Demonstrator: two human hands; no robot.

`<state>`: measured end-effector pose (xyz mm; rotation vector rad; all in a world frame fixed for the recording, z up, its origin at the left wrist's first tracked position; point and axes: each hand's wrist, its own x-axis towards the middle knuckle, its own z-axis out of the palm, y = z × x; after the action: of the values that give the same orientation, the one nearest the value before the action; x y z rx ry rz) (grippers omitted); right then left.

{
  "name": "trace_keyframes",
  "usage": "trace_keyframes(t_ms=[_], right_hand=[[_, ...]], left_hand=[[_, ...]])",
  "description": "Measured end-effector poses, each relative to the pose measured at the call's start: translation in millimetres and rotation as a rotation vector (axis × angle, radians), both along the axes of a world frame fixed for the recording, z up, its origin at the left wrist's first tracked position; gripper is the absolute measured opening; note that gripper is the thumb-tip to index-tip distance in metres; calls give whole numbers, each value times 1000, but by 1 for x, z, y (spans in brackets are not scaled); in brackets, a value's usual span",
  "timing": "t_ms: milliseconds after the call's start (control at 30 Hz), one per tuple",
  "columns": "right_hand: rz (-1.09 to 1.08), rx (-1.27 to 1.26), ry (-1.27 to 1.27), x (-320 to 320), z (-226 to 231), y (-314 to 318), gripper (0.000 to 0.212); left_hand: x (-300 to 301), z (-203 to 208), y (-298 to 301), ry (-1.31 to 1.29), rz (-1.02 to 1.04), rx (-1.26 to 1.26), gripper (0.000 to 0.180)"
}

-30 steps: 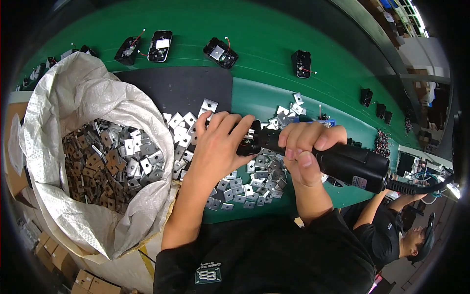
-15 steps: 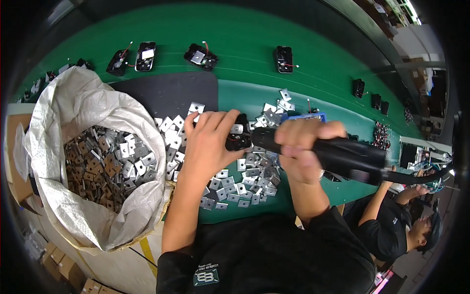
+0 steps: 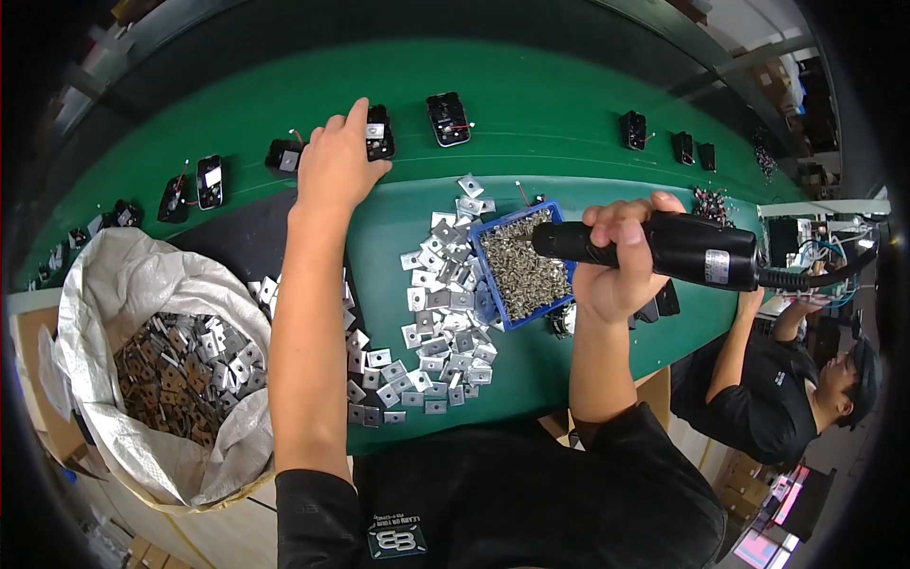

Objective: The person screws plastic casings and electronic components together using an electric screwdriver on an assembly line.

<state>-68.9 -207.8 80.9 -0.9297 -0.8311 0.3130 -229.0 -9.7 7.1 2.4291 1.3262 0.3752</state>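
Observation:
At the far side, my left hand (image 3: 336, 166) spans a small black plastic housing (image 3: 380, 142) on the green belt, thumb at its near end and index finger at its far end. A square metal plate (image 3: 375, 130) sits inside that housing. My right hand (image 3: 621, 251) is wrapped around a black corded electric screwdriver (image 3: 701, 251), held level with its nose pointing left. Under the nose stands a blue tray (image 3: 493, 284) full of small metal screws (image 3: 521, 270). Loose square metal plates with centre holes (image 3: 436, 332) lie heaped left of the tray.
A white woven sack (image 3: 85, 322) of metal plates stands at the left. More black housings (image 3: 447, 119) with red wires sit along the green belt (image 3: 540, 104). A dark mat (image 3: 251, 228) lies beyond the sack. A co-worker (image 3: 758, 389) works at the right.
My left hand has moved from the near work surface out to the belt with the housing. The screwdriver has come off the housing and moved right, uncovering the screw tray. The view has shifted.

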Motion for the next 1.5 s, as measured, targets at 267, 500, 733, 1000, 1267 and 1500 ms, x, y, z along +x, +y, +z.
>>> trace_keyframes(t_ms=[267, 500, 733, 1000, 1267, 1500], right_hand=[[-40, -48, 6, 1, -18, 11, 39], [62, -13, -12, -2, 2, 7, 39], [133, 32, 79, 2, 9, -3, 42], [126, -25, 123, 6, 13, -19, 42], [176, -52, 140, 7, 3, -17, 43], [216, -84, 187, 10, 0, -17, 44]], left_hand=[[-23, 35, -62, -213, -83, 23, 44], [-43, 10, -107, -268, -91, -294, 26], [-36, 8, -102, -243, -150, -305, 18], [-5, 21, -63, -417, 108, -289, 10], [50, 13, 15, -406, -103, 176, 14], [56, -15, 23, -275, -47, 104, 15]])
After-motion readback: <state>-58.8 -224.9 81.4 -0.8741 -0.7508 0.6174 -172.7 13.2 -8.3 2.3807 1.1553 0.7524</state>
